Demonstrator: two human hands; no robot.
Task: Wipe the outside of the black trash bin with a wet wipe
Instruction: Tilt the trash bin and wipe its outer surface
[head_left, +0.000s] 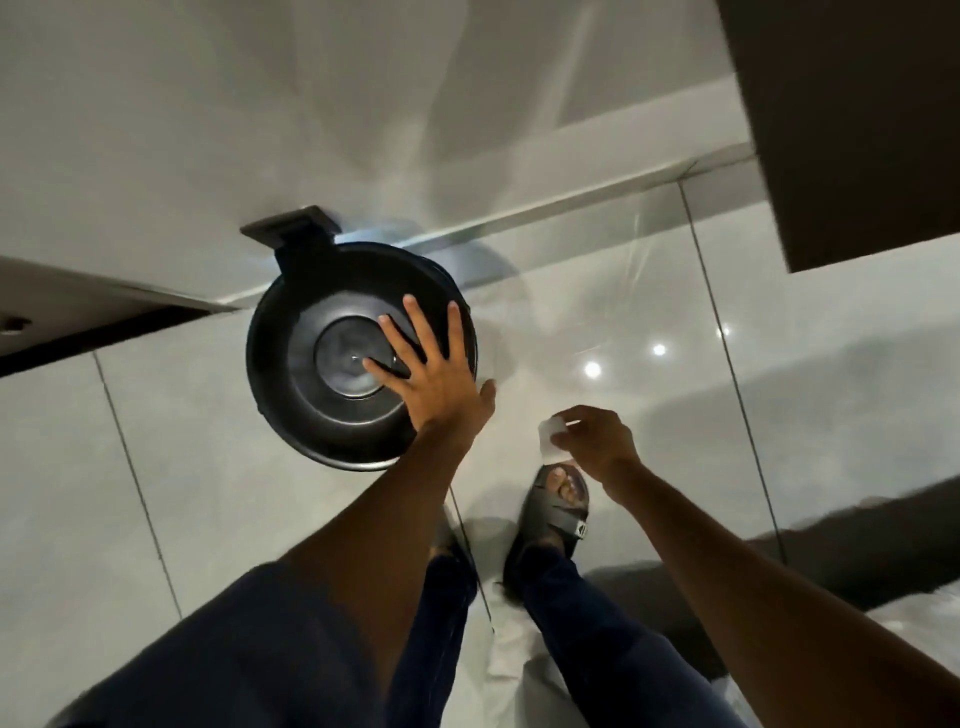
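My left hand (434, 371) lies fingers-spread on the black trash bin (322, 415), probably steadying it. My right hand (595, 441) pinches the wet wipe (550, 436) just beside, ready.

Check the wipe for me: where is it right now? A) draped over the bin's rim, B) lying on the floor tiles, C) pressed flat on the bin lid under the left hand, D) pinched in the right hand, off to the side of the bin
D: the white wet wipe is pinched in the right hand, clear of the black trash bin, while the empty left hand spreads over the lid.
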